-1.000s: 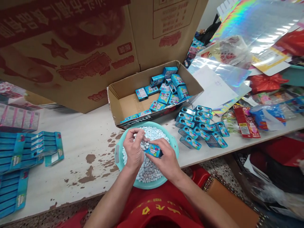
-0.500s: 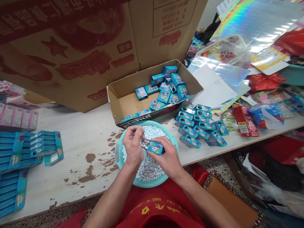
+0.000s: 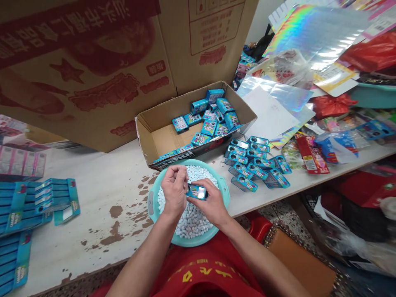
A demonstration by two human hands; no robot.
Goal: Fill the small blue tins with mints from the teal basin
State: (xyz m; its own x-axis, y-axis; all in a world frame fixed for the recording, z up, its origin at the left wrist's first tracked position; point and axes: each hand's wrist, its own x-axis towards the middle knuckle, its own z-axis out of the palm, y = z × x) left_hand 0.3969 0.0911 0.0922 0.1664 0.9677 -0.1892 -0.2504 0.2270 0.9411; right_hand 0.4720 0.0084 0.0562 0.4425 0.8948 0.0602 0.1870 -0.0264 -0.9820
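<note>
My right hand [image 3: 213, 203] grips a small blue candy box [image 3: 197, 192] between thumb and fingers, above a turquoise basin [image 3: 225, 192] of pale candies [image 3: 194, 220]. Beside the box's left end is my left hand [image 3: 175, 190], its fingers pinched together; what they hold, if anything, is too small to name. Behind the basin, a cardboard tray [image 3: 148, 140] holds several blue boxes [image 3: 209, 127]. Several more blue boxes [image 3: 243, 170] stand in rows on the table to the right of the basin.
A large carton [image 3: 120, 74] rises behind the tray. Blue display packs [image 3: 14, 216] lie at the left on the worn white table [image 3: 102, 198]. White paper [image 3: 266, 111], shiny sheets [image 3: 315, 33] and a red packet [image 3: 312, 154] are on the right. A brown stool [image 3: 300, 262] stands below.
The box in my right hand has turned, with its window end now facing right, and it has moved slightly left. My left hand stays pinched close to it. The camera view has shifted slightly.
</note>
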